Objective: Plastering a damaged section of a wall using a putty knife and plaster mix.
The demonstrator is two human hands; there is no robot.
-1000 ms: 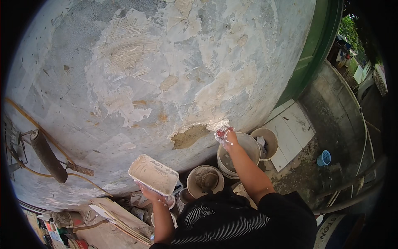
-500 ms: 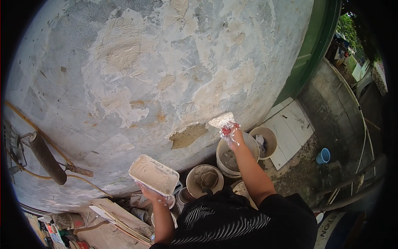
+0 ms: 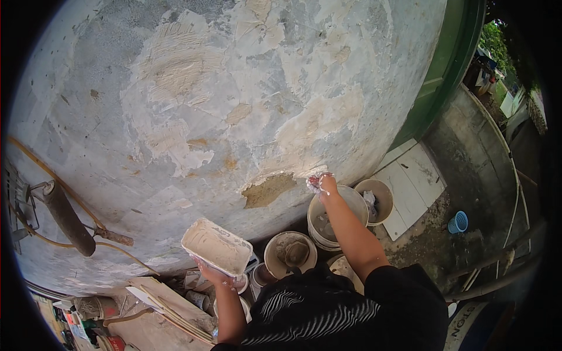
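My right hand (image 3: 325, 185), smeared with white putty, is closed around a putty knife (image 3: 316, 171). The knife's blade lies against the wall (image 3: 205, 117), just right of a hollow where the coating is gone and brown mortar shows (image 3: 268, 192). Most of the handle is hidden by my fingers. Lower left, my left hand (image 3: 213, 273) grips a rectangular tray (image 3: 244, 266) from beneath and its near side; pale putty coats its inside. Light, uneven putty patches cover much of the grey wall.
Below the wall stand several buckets, among them a large pale bucket (image 3: 353, 202) under my right forearm. A long paint roller (image 3: 69, 219) hangs at the left, above stacked boards (image 3: 184, 319). At right are a green door (image 3: 430, 88) and a small blue basket (image 3: 458, 222).
My right hand has shifted slightly left and up. The putty knife's blade has tipped flatter toward the wall and shows less of its face. My left hand holds the tray nearly still.
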